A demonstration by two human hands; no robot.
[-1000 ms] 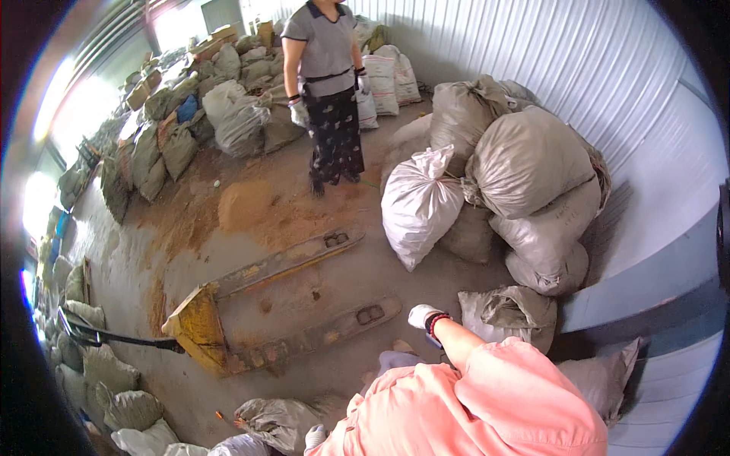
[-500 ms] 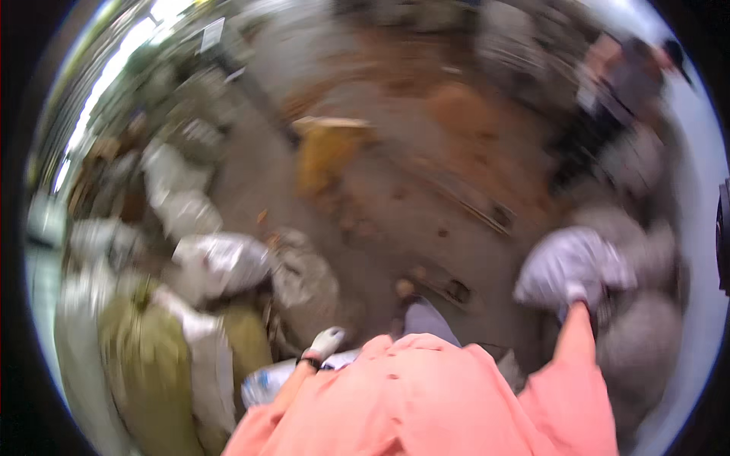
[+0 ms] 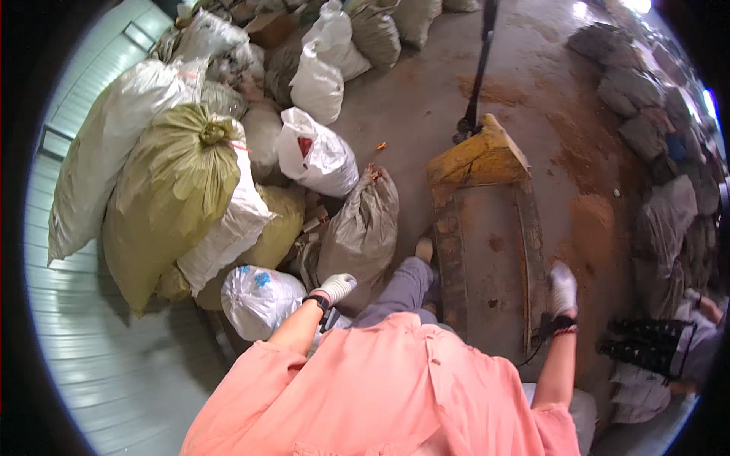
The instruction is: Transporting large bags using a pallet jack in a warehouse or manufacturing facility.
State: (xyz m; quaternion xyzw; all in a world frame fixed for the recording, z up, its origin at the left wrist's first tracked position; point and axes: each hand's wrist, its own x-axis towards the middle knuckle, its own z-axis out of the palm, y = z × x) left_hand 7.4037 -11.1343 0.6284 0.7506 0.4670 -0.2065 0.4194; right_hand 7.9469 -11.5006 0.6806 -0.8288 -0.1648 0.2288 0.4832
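My left hand (image 3: 336, 286), in a whitish glove, is held loosely open over the floor beside a tied grey-beige sack (image 3: 363, 228); nothing shows in it. Close to that wrist stands a white bag with a blue mark (image 3: 262, 300). My right hand (image 3: 563, 289), gloved too, hangs open near the right fork of a yellow pallet jack (image 3: 479, 159), with nothing in it. The jack's forks point toward me and its black handle rises at the far end. Beside my right forearm, a white sack (image 3: 584, 414) is partly hidden.
Bulging sacks crowd the left, among them an olive one (image 3: 171, 194) and an open-topped white one (image 3: 318, 156). More piled sacks (image 3: 658, 220) line the right. At the right edge a co-worker in dark trousers (image 3: 646, 346) is near. Reddish dirt (image 3: 593, 228) stains the floor.
The view has swung to the right-hand-to-left sense, bringing the left sacks and pallet jack closer to centre. My right hand has come off the white sack it was on.
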